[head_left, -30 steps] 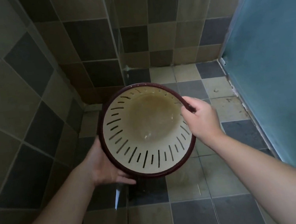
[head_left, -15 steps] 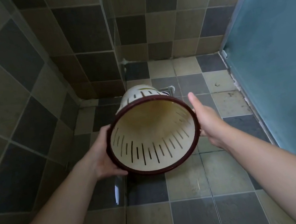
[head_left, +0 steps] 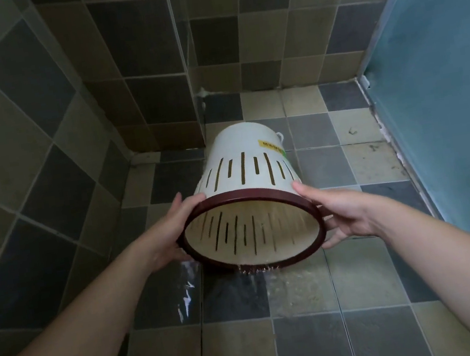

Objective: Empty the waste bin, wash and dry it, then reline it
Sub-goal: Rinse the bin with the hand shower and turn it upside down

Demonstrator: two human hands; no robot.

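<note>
The waste bin (head_left: 244, 158) is a white plastic basket with vertical slots and a dark red rim (head_left: 249, 198). It hangs tipped over above the floor, bottom pointing away and mouth facing me and downward. It is empty inside, with a yellow label on its outer wall. My left hand (head_left: 172, 233) grips the rim on the left, thumb on top. My right hand (head_left: 342, 213) grips the rim on the right in the same way. Water (head_left: 256, 270) drips from the lowest part of the rim.
I stand in a tiled shower corner. A wet patch (head_left: 299, 290) spreads on the floor tiles under the bin. A tiled wall (head_left: 10, 150) runs close on the left. A frosted blue door (head_left: 442, 85) closes the right side.
The bin went from mouth-up with brownish water inside to tipped forward, bottom away from me. The water has poured out onto the floor. My right hand shifted to the outside of the rim.
</note>
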